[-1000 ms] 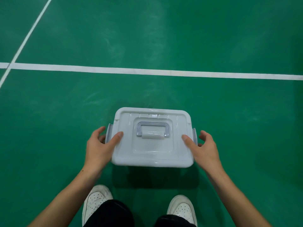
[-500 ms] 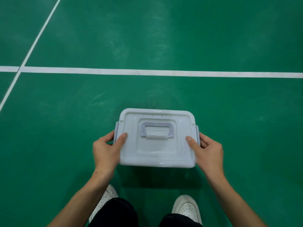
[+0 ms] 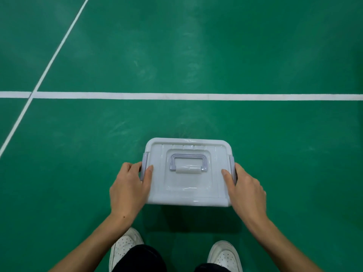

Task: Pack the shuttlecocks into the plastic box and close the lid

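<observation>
A pale grey plastic box (image 3: 187,195) sits on the green floor with its lid on and a lilac carry handle (image 3: 188,160) folded flat in the lid's recess. My left hand (image 3: 128,190) grips the box's left end, thumb on the lid, fingers curled over the lilac left latch (image 3: 144,160). On the opposite end my right hand (image 3: 245,191) does the same, fingers wrapped over the right latch (image 3: 231,160). No shuttlecocks are visible; the box's inside is hidden by the lid.
A white court line (image 3: 196,96) crosses the floor beyond the box, met by a diagonal line (image 3: 57,50) at the left. My two white shoes (image 3: 123,246) (image 3: 225,256) stand just behind the box.
Both hands have closed in from beside the box onto its ends; the fingers that were spread now curl over the side latches. The box has stayed in place on the floor.
</observation>
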`<state>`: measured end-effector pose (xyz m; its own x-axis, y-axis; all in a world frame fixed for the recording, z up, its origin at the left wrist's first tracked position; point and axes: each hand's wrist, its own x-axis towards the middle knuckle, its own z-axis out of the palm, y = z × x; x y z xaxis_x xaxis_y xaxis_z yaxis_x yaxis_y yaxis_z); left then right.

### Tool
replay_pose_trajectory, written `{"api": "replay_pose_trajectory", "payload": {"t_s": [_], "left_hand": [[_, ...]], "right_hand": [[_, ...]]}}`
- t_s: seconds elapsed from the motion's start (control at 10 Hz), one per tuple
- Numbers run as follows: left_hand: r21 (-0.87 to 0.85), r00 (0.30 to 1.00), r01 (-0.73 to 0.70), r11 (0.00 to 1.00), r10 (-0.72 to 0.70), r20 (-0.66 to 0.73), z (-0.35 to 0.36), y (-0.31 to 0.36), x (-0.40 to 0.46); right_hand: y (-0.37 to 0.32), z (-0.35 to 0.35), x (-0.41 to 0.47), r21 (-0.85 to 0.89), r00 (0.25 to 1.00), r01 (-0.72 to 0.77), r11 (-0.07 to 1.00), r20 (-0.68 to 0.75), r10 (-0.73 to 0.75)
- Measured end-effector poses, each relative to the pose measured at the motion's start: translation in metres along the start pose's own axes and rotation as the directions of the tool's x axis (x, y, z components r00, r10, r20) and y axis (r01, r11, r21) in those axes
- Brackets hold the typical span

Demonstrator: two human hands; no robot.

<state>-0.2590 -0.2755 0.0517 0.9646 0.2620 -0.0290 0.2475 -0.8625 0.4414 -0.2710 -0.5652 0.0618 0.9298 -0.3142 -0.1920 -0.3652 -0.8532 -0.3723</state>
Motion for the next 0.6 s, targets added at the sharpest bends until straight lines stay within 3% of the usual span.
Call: {"api": "replay_pose_trajectory", "payload": {"t_s": [0.2, 0.4, 0.6], "left_hand": [[0.157, 0.974, -0.152, 0.976, 0.121, 0.194, -0.013, -0.018, 0.044], [0.173, 0.946, -0.225, 0.959, 0.173, 0.273, -0.021, -0.012, 0.106], [0.162, 0.942, -0.241, 0.957, 0.191, 0.277, -0.081, 0.041, 0.161]], "right_hand": [[0.004, -0.013, 0.035, -0.017, 0.996, 0.071, 0.997, 0.052, -0.07], [-0.02, -0.018, 0.077, -0.039, 0.99, 0.09, 0.995, 0.113, -0.085], [-0.073, -0.067, 0.119, -0.112, 0.965, 0.194, 0.975, 0.203, -0.169]]}}
